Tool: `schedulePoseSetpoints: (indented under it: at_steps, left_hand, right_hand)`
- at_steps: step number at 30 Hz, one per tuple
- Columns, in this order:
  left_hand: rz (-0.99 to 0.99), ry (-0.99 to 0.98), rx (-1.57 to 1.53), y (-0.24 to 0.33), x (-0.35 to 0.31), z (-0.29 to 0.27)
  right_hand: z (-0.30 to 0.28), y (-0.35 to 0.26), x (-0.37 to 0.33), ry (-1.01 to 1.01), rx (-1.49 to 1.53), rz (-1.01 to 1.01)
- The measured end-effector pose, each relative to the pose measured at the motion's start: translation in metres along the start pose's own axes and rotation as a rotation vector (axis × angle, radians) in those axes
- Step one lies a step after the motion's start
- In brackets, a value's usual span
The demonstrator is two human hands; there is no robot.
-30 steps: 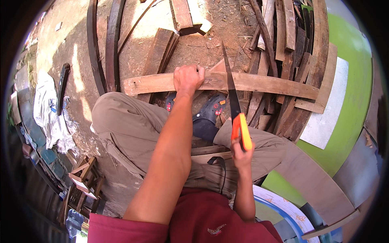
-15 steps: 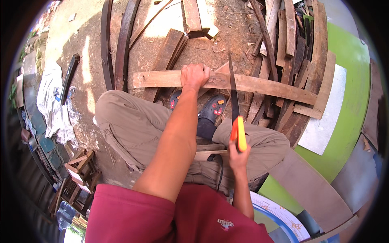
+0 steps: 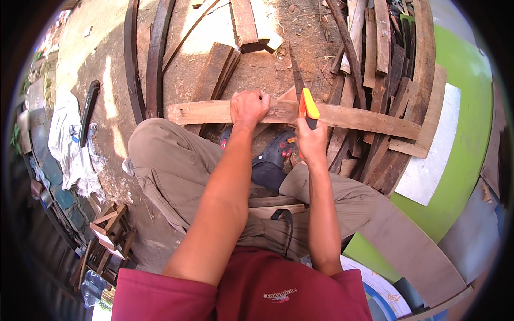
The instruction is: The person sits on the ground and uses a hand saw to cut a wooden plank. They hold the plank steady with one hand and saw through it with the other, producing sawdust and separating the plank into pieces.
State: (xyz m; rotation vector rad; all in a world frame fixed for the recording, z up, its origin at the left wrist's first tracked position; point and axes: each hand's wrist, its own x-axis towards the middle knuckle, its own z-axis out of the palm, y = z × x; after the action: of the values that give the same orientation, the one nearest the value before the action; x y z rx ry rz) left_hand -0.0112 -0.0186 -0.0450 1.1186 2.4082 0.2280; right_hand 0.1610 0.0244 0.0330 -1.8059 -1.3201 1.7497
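Observation:
A long wooden plank (image 3: 353,117) lies crosswise in front of me, above my dark clogs (image 3: 277,150). My left hand (image 3: 249,108) is closed over the plank, left of its middle. In my right hand (image 3: 311,138) is the handle of a handsaw (image 3: 306,104), orange and yellow, its fingers wrapped round it. The dark blade points away from me and crosses the plank, a short way right of my left hand. The handle hides where the blade meets the wood.
Stacked boards (image 3: 383,80) lie under the plank's right end. Dark beams (image 3: 156,64) and a short timber (image 3: 211,72) lie ahead on the left. A white cloth (image 3: 67,134) is far left, near a small wooden stool (image 3: 111,230). Green sheeting (image 3: 466,128) curves along the right.
My right hand has pushed the saw forward, away from me, so its handle now sits over the plank. My left hand stays closed on the plank.

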Motion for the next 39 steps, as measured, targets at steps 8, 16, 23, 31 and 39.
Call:
schedulePoseSetpoints:
  at_steps: [8, 16, 23, 31, 39]
  left_hand:
    - [0.046, 0.070, 0.002, -0.002, 0.014, -0.008]
    - [0.006, 0.087, -0.013, -0.010, 0.000, 0.003]
    - [0.041, 0.028, -0.034, -0.003, 0.000, -0.001]
    - [0.014, 0.013, 0.004, -0.004, 0.005, -0.003]
    - [0.035, 0.087, -0.025, -0.006, 0.005, 0.001]
  right_hand:
    - [-0.016, 0.015, -0.082, 0.042, -0.152, -0.161]
    - [-0.085, -0.027, -0.263, -0.097, -0.218, 0.066]
    - [-0.021, 0.023, -0.050, 0.018, 0.005, -0.059]
    - [-0.015, -0.005, -0.065, -0.009, -0.104, -0.071]
    - [-0.087, -0.019, -0.283, -0.009, -0.144, 0.092]
